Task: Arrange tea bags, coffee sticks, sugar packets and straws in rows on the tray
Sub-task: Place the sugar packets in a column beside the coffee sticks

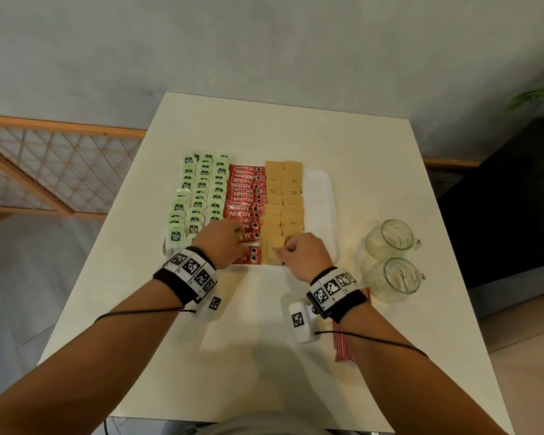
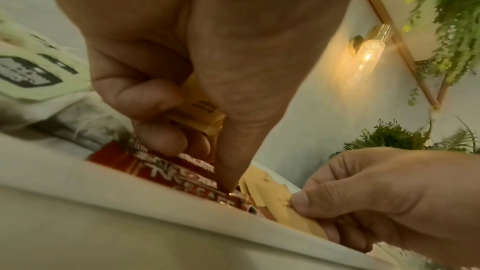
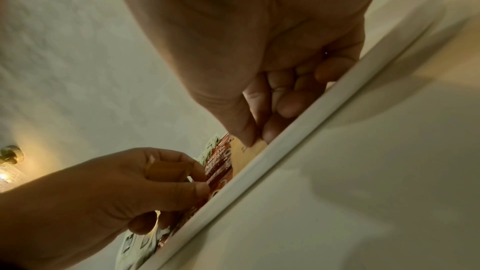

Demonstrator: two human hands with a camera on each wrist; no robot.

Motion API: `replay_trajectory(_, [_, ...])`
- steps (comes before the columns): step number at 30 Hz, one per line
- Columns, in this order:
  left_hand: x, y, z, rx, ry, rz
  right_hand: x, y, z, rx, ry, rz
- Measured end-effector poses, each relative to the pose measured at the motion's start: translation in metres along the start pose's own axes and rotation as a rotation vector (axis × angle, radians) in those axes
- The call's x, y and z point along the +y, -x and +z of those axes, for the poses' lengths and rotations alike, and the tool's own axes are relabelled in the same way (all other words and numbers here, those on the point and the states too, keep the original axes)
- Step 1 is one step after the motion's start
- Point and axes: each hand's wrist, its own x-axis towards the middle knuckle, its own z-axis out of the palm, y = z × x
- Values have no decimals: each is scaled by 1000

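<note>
A white tray (image 1: pixel 322 196) holds rows of green tea bags (image 1: pixel 198 196), red coffee sticks (image 1: pixel 245 196) and brown sugar packets (image 1: pixel 285 196). My left hand (image 1: pixel 237 238) hovers over the near end of the coffee row. Its curled fingers grip a small stack of sugar packets (image 2: pixel 200 110) and its thumb tip touches a coffee stick (image 2: pixel 182 173). My right hand (image 1: pixel 285 249) pinches the nearest sugar packet (image 3: pixel 255 146) at the tray's front edge. Red-and-white straws (image 1: pixel 343 343) lie on the table, partly hidden under my right forearm.
Two glass mugs (image 1: pixel 388 238) (image 1: pixel 396 279) lie on their sides on the white table (image 1: pixel 264 356), right of the tray. The tray's right strip (image 1: pixel 319 215) is bare. A dark cabinet (image 1: pixel 500 215) stands at the right.
</note>
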Motion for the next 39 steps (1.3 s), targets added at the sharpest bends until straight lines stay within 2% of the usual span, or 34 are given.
replay_trajectory(5, [0, -5, 3, 5, -77, 29, 2, -1, 3, 24, -5, -36])
replay_trajectory(13, [1, -6, 3, 20, -78, 28, 0, 0, 1, 11, 37, -35])
replay_trajectory(17, [3, -3, 2, 23, -21, 25, 0, 0, 0, 6, 52, -31])
replay_trajectory(21, [8, -1, -3, 9, 160, 42, 3, 2, -7, 55, 25, -42])
replay_trajectory(24, [14, 2, -9, -80, 314, 48, 3, 4, -16, 88, -83, -169])
replay_trajectory(28, [22, 6, -11, -182, 359, 128, -4, 7, -20, 25, -194, -392])
replay_trajectory(32, [35, 12, -13, -300, 479, 206, -16, 10, -19, -58, -159, -539])
replay_trajectory(34, [37, 12, -12, -309, 515, 233, -16, 12, -17, -43, -173, -540])
replay_trajectory(39, [33, 11, -20, -249, 631, 192, -4, 7, -19, 55, -305, -359])
